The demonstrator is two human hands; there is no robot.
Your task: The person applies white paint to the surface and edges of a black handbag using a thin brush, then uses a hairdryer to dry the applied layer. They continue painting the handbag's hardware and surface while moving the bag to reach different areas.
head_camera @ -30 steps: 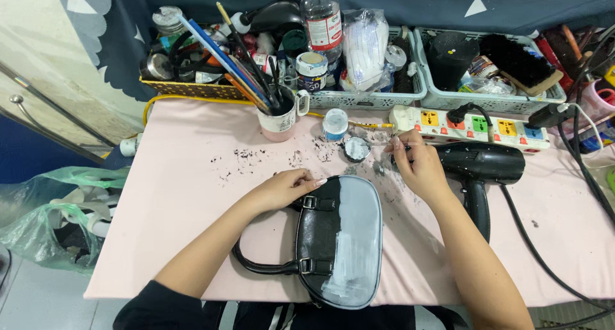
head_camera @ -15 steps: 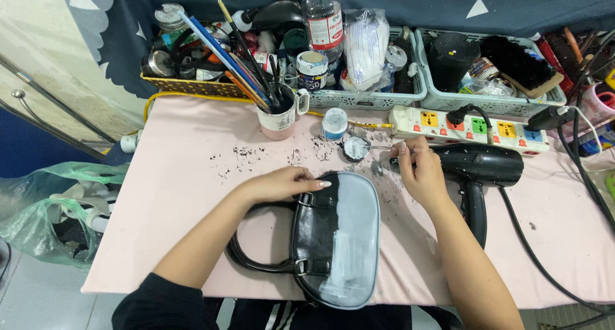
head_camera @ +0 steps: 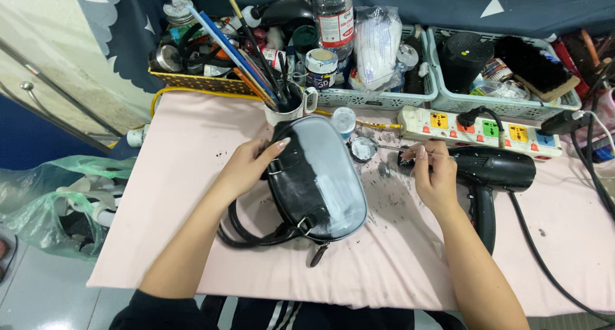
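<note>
Left hand (head_camera: 250, 167) grips the left edge of a black handbag (head_camera: 314, 176), fingers curled over its rim, thumb side on top. Bag lies tilted on the pink bench (head_camera: 173, 176), its broad face covered in a whitish-grey coat, black straps looping out below toward the person.

Right hand (head_camera: 435, 176) is pinched shut on a thin brush (head_camera: 394, 148); brush tip points left at a small open paint pot (head_camera: 364, 148) just right of the bag's top end. Dark smudges on the bench around the pot.

Black hair dryer (head_camera: 496, 176) lies just right of the right hand, touching or nearly so, can't tell which. White power strip (head_camera: 480, 126) behind it, one plug in. White mug full of brushes (head_camera: 285, 106) sits just behind the bag. Baskets of clutter along the back edge.
</note>
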